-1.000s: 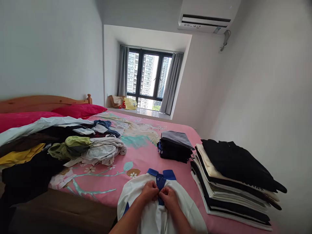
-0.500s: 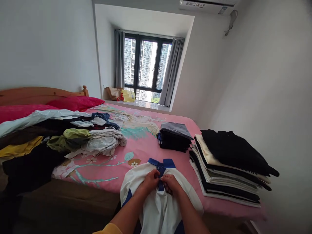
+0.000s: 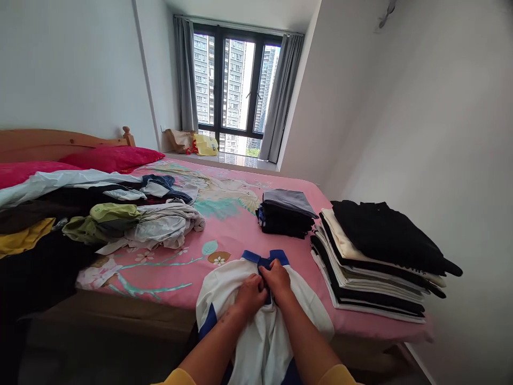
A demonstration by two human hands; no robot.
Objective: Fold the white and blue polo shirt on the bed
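At lower centre, the left hand [image 3: 251,294] and right hand [image 3: 277,279], fingers curled closed, pinch one white shirt [image 3: 219,279]. I count two folded stacks [image 3: 286,220] [image 3: 371,270], centre right; the lettering [image 3: 411,268] is unreadable.

Clothes are carried by a bed [image 3: 120,318] covered with a pink floral-print sheet [image 3: 232,235]. Two red fabric pillows [image 3: 114,159] are laid far left. Left side is taken up by a loose heap of mixed-colour garments [image 3: 116,219], black part draped over near edge. Right of centre, a low folded stack, grey cloth on black [image 3: 286,216], is set. Just beside it, a taller stack of folded black, white and cream garments [image 3: 372,262] is placed. A white blue-collared cloth shirt [image 3: 220,283] is spread at near edge, partly overhanging.
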